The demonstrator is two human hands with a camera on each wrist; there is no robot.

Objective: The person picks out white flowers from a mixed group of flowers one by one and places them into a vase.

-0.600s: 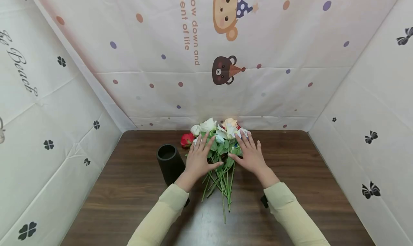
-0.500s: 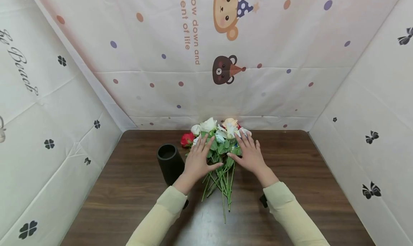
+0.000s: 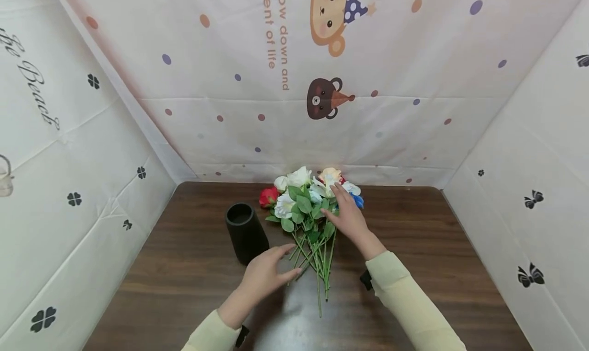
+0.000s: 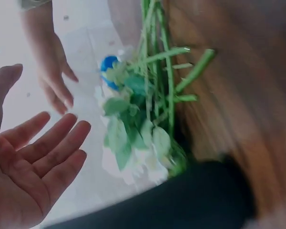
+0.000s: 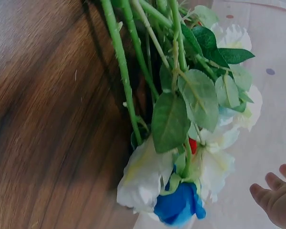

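Observation:
A bunch of artificial flowers [image 3: 301, 203] lies on the table, blooms toward the back wall and green stems [image 3: 318, 274] toward the front. Its blooms are white, red, peach and blue. My left hand [image 3: 263, 273], fingers spread and thumb apart, hovers left of the stems and holds nothing. Over the right side of the blooms is my right hand [image 3: 350, 219], its fingers extended above the leaves. In the right wrist view a blue rose [image 5: 178, 202] hangs beside white petals, with my fingertips off to the right. A black vase [image 3: 246, 233] stands upright just beyond my left hand.
The dark wooden table [image 3: 184, 269] ends at a patterned cloth wall [image 3: 221, 136] behind the flowers. Similar cloth walls rise at the left and right. The vase's dark side [image 4: 181, 200] fills the bottom of the left wrist view.
My left hand has drawn back from the blooms toward the front left, uncovering white flowers and leaves. My right hand has shifted slightly left, and the blue bloom shows more.

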